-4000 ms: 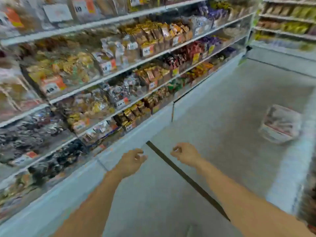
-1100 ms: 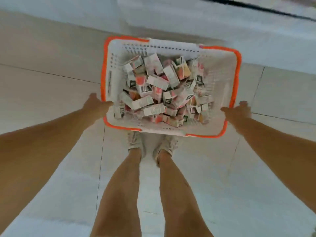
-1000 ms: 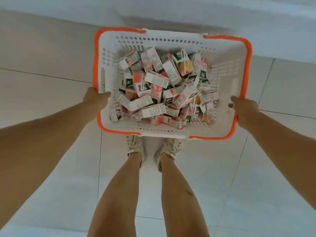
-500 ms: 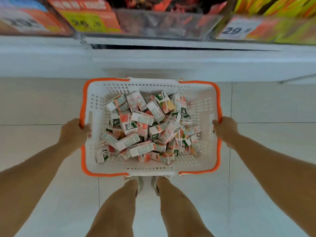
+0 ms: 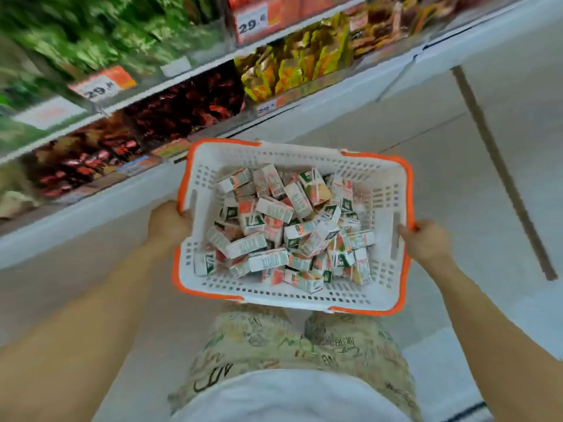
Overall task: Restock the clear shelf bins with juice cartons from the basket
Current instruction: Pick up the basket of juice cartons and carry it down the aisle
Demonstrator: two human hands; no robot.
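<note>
A white plastic basket (image 5: 374,184) with an orange rim hangs in front of my waist, off the floor. Several small juice cartons (image 5: 289,233) lie jumbled inside it, white with red and green print. My left hand (image 5: 169,223) grips the basket's left rim. My right hand (image 5: 426,242) grips the right rim. Clear shelf bins (image 5: 195,108) run along the shelves at the upper left, filled with dark red, yellow and green packets; the view there is blurred.
The shelf unit's white base (image 5: 91,208) runs diagonally at the left, close to the basket. Orange price tags (image 5: 253,24) sit on the shelf edges. Pale tiled floor (image 5: 457,153) with a dark strip (image 5: 502,178) lies to the right.
I have lifted the basket from the floor up to waist height with both hands. My view has swung up and left, bringing the lower shelves into sight.
</note>
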